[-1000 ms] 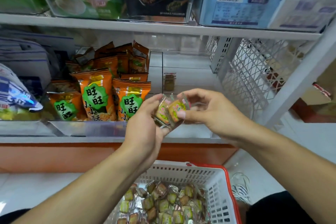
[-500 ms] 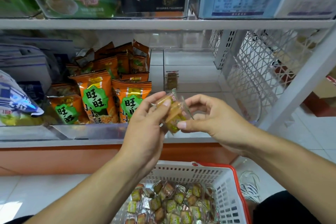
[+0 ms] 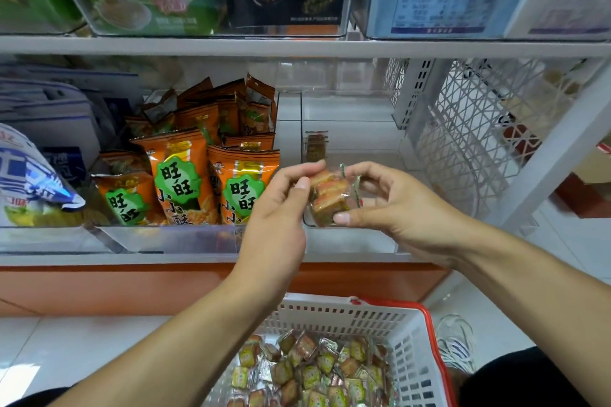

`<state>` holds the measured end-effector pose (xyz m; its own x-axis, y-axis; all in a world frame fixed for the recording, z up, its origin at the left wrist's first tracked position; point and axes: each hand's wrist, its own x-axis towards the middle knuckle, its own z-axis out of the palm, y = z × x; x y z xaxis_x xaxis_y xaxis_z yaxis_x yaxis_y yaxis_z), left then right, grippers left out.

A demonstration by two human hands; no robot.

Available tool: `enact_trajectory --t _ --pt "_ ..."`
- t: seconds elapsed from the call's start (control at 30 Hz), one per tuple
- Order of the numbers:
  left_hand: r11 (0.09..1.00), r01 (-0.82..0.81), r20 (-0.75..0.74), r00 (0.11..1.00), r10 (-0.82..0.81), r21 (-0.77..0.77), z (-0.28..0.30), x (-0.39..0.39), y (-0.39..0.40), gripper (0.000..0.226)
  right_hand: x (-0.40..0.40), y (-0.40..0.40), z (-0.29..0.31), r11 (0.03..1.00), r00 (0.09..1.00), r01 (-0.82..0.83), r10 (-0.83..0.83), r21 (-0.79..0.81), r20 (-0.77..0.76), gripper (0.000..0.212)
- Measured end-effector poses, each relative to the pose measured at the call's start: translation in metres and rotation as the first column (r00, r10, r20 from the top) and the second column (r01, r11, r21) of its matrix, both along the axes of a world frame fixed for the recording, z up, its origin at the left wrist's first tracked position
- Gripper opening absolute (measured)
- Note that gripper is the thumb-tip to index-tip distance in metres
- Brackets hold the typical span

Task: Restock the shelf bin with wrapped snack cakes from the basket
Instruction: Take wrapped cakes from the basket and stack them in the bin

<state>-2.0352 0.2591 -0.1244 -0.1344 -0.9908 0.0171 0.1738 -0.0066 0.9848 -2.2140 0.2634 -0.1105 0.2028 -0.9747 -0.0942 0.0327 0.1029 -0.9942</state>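
Both hands hold a small stack of clear-wrapped orange-brown snack cakes [image 3: 329, 196] in front of the clear plastic shelf bin [image 3: 350, 116]: the left hand [image 3: 276, 208] has its grip pinched on the stack's left side, the right hand [image 3: 393, 200] has thumb and fingers curled round its right and lower edges. One wrapped cake [image 3: 315, 145] stands inside that bin. The white slotted plastic basket with a red rim [image 3: 413, 340] sits on the floor below, holding many more wrapped cakes [image 3: 317, 370].
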Motion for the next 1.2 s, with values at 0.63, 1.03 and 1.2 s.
enact_trajectory --t 0.63,1.03,1.2 --pt "0.998 0.058 0.541 0.84 -0.04 -0.016 -0.019 -0.011 -0.013 0.088 0.013 -0.173 -0.09 0.91 0.718 0.411 -0.365 -0.063 -0.593 0.071" --pt "0.993 0.114 0.512 0.853 -0.098 0.0 -0.014 -0.005 -0.01 0.09 0.028 -0.178 -0.089 0.919 0.649 0.358 -0.372 -0.165 -0.663 0.054" --pt "0.995 0.101 0.529 0.845 -0.078 -0.015 -0.014 -0.001 -0.006 0.091 0.017 -0.176 -0.086 0.936 0.727 0.353 -0.275 -0.001 -0.629 0.081"
